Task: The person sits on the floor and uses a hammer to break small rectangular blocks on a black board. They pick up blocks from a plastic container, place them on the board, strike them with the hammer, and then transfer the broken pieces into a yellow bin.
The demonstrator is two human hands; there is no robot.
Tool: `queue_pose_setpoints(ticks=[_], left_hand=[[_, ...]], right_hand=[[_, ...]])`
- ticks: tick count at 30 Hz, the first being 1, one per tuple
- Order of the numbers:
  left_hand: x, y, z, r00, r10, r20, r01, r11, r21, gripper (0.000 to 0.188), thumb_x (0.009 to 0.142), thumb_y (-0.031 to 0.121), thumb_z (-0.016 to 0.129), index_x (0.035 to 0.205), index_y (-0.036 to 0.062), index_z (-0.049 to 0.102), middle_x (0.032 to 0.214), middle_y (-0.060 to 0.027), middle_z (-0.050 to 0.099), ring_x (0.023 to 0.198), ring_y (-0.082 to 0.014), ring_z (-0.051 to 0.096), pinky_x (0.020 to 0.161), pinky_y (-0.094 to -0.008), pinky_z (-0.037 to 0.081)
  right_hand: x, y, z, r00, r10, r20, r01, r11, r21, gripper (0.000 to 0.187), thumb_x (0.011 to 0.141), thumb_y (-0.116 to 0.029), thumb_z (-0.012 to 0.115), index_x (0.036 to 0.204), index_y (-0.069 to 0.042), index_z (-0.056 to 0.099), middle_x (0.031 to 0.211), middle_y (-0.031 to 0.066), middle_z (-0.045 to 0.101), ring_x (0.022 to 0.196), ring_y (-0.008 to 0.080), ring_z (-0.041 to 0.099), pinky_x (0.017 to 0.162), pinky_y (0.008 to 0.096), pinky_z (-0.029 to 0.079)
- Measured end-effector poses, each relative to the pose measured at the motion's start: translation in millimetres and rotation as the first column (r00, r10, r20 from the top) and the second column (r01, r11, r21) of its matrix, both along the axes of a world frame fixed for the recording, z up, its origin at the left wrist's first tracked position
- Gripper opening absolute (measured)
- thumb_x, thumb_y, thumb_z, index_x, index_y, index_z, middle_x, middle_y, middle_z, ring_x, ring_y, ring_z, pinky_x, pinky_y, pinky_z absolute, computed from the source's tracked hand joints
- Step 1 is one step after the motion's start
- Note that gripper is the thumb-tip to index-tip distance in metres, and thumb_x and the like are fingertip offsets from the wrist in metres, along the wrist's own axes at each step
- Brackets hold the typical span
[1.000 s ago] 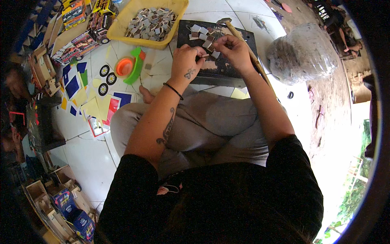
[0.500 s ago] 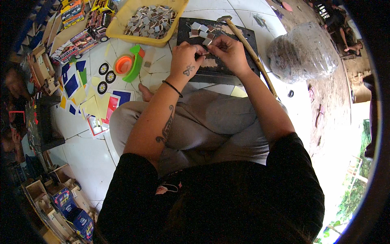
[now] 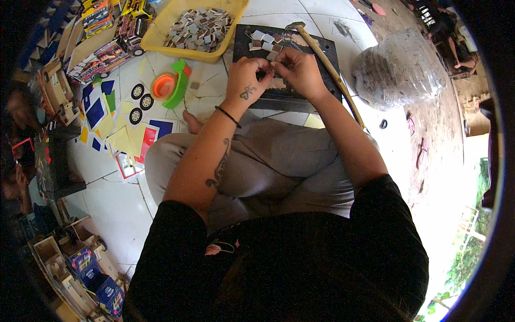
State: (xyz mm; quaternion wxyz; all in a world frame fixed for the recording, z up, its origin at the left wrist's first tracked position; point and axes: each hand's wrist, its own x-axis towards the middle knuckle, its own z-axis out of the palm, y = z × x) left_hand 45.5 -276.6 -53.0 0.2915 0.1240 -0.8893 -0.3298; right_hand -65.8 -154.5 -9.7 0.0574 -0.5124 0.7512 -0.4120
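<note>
My left hand (image 3: 248, 80) and my right hand (image 3: 301, 74) meet fingertip to fingertip over a low black board (image 3: 322, 45). Both are closed in a pinch. Whatever sits between the fingers is too small and covered to make out. Just beyond the fingertips lie several small square pieces (image 3: 258, 43), some with grey faces, others brown. A hammer (image 3: 328, 65) with a long wooden handle rests along the board's right side, its head at the far edge. Bare brownish patches (image 3: 276, 83) mark the board's dark top beneath my hands.
Beyond my left hand stands a yellow basin (image 3: 214, 53) of small square pieces. Left of me are a green tape dispenser (image 3: 176, 95), an orange ring (image 3: 162, 86), wheel stickers (image 3: 140, 100), coloured sheets (image 3: 95, 112) and toy trucks (image 3: 102, 61). A bulky clear plastic container (image 3: 399, 70) stands right.
My fingertips have drawn closer together, and my right hand has shifted slightly left and toward me. The hammer, the basin and the loose square pieces have stayed in place.
</note>
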Motion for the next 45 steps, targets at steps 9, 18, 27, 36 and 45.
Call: queue_pose_setpoints(ticks=[9, 18, 27, 36, 45], left_hand=[[-2.6, 9.3, 2.5, 0.989, -0.033, -0.142, 0.058, 0.983, 0.174, 0.007, 0.078, 0.007, 0.067, 0.078, -0.0002, 0.065, 0.076, -0.0145, 0.063, 0.068, -0.0306, 0.062, 0.062, -0.0357, 0.049], [-3.8, 10.6, 0.0, 0.992, -0.024, -0.126, 0.038, 0.993, 0.111, 0.010, 0.080, 0.009, 0.065, 0.079, -0.0004, 0.063, 0.076, -0.0127, 0.062, 0.069, -0.0298, 0.060, 0.066, -0.0379, 0.048], [-3.5, 9.4, -1.9, 0.985, -0.059, -0.159, 0.075, 0.992, 0.098, 0.010, 0.082, 0.010, 0.063, 0.081, 0.0004, 0.063, 0.078, -0.0128, 0.063, 0.071, -0.0297, 0.062, 0.064, -0.0356, 0.048], [-4.3, 8.9, -4.7, 0.993, -0.052, -0.110, 0.061, 0.995, 0.076, 0.013, 0.083, 0.013, 0.062, 0.082, 0.0000, 0.064, 0.078, -0.0121, 0.064, 0.070, -0.0293, 0.062, 0.066, -0.0365, 0.049], [-2.7, 8.6, -4.6, 0.987, -0.065, -0.149, 0.078, 0.994, 0.081, 0.015, 0.083, 0.015, 0.063, 0.083, 0.0000, 0.065, 0.080, -0.0123, 0.064, 0.072, -0.0285, 0.062, 0.066, -0.0359, 0.049]], right_hand=[[-29.6, 39.5, 16.2, 0.930, -0.136, -0.341, 0.189, 0.974, 0.127, 0.037, 0.078, -0.016, 0.071, 0.112, -0.005, 0.059, 0.112, 0.0166, 0.058, 0.102, 0.0323, 0.059, 0.088, 0.0391, 0.048], [-57.3, 137.5, 7.2, 0.934, -0.295, -0.203, 0.351, 0.868, 0.351, 0.038, 0.084, -0.002, 0.056, 0.118, -0.004, 0.038, 0.085, 0.0181, 0.061, 0.076, 0.0312, 0.061, 0.065, 0.0420, 0.047], [75.0, 183.9, 81.3, 0.943, -0.331, 0.031, 0.288, 0.861, 0.420, 0.031, 0.096, -0.013, 0.049, 0.124, -0.002, 0.052, 0.072, 0.0049, 0.058, 0.056, 0.0096, 0.053, 0.053, 0.0258, 0.044], [110.2, 183.5, 101.6, 0.925, -0.344, -0.163, 0.381, 0.850, 0.365, 0.032, 0.091, -0.009, 0.054, 0.123, -0.004, 0.054, 0.102, 0.0220, 0.063, 0.091, 0.0358, 0.064, 0.077, 0.0395, 0.051], [111.7, 187.5, 96.3, 0.933, -0.325, -0.156, 0.360, 0.871, 0.335, 0.033, 0.091, -0.009, 0.055, 0.123, -0.002, 0.053, 0.104, 0.0215, 0.063, 0.092, 0.0360, 0.064, 0.077, 0.0396, 0.051]])
